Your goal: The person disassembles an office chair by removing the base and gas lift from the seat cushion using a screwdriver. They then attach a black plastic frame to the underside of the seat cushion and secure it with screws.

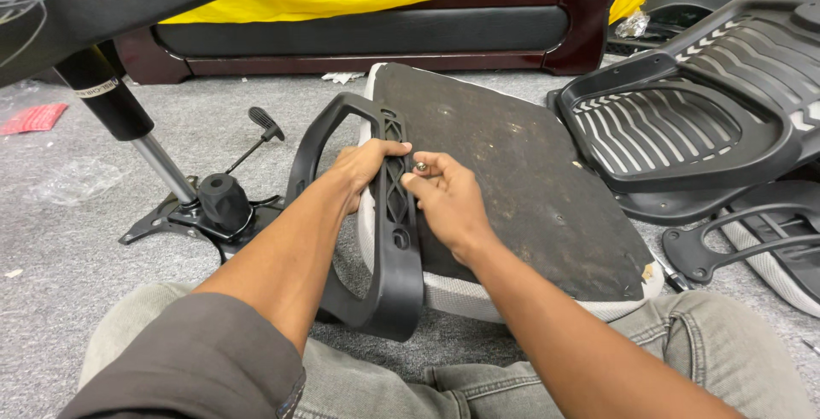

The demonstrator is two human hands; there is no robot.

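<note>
An upturned office chair seat [521,180], dark board underneath with a grey fabric edge, lies on the floor in front of my knees. A black plastic armrest [395,240] stands along its left edge. My left hand [369,165] grips the armrest's ribbed inner bar from the left. My right hand [444,199] pinches a small metal bolt [420,166] between thumb and fingertips, right against the armrest bar where it meets the seat.
A chair mechanism with gas cylinder [128,120] and lever [256,141] lies at left on the grey carpet. Black slatted backrest parts [683,120] and another armrest [752,240] lie at right. A dark sofa base [359,35] with yellow cover runs behind.
</note>
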